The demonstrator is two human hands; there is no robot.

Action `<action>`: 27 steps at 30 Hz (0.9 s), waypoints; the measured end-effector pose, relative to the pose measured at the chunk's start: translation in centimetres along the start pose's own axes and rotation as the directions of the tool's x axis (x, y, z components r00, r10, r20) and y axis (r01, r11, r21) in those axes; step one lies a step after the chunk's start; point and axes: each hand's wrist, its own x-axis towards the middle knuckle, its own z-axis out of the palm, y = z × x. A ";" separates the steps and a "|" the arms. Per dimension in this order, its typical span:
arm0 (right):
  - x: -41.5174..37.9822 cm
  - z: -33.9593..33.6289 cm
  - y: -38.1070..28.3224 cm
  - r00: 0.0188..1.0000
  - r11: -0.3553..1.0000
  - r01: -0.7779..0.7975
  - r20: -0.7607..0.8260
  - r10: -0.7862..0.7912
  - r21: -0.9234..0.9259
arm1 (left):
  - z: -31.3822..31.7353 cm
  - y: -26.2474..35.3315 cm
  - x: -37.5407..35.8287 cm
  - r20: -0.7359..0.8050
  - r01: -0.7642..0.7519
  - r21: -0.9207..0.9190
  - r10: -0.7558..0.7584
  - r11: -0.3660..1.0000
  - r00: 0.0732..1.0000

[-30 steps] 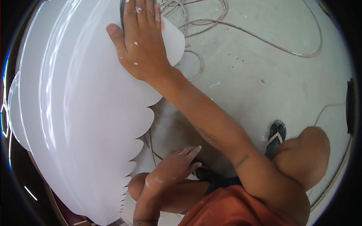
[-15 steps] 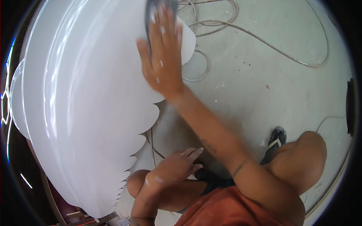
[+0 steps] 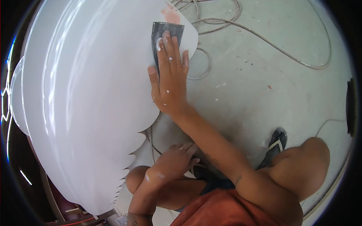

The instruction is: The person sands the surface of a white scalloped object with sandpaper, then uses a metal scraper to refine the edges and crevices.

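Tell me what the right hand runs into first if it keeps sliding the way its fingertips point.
The right hand presses a dark sanding sheet flat on the white scalloped panel, fingertips pointing up the picture. Straight on, it would probably meet the pinkish patch near the panel's upper edge, then the edge itself; the coiled cable on the floor lies beyond.

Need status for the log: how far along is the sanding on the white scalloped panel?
Done: most of the white panel reads smooth and glossy. In hand: the right hand presses dark sandpaper flat near the panel's top scalloped edge; the left hand rests on the knee, idle. Left: a reddish patch just above the paper shows through. Whether the lower scallops need work, I cannot tell.
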 end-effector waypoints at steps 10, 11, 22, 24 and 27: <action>0.7 -1.6 -0.2 0.999 0.999 0.010 0.035 -0.008 -0.047 | -0.4 1.1 -0.7 -0.137 -0.172 -0.116 0.156 0.978 0.978; 0.4 -2.0 -0.5 0.997 0.999 -0.019 0.071 0.022 -0.043 | -0.4 0.9 -0.4 -0.078 -0.098 -0.062 0.093 0.993 0.993; 2.4 -1.9 0.5 0.999 0.999 0.032 0.035 -0.031 -0.024 | -0.8 1.7 -1.4 -0.099 -0.112 -0.154 0.098 0.982 0.990; 1.1 -2.3 0.1 0.996 1.000 0.012 0.087 -0.010 -0.020 | -0.2 1.0 -0.9 -0.122 -0.053 0.002 0.053 0.999 0.991; 4.0 -1.3 0.7 0.995 0.994 0.100 -0.009 -0.099 0.037 | 0.4 0.6 -1.3 -0.033 0.096 0.081 -0.094 0.992 0.995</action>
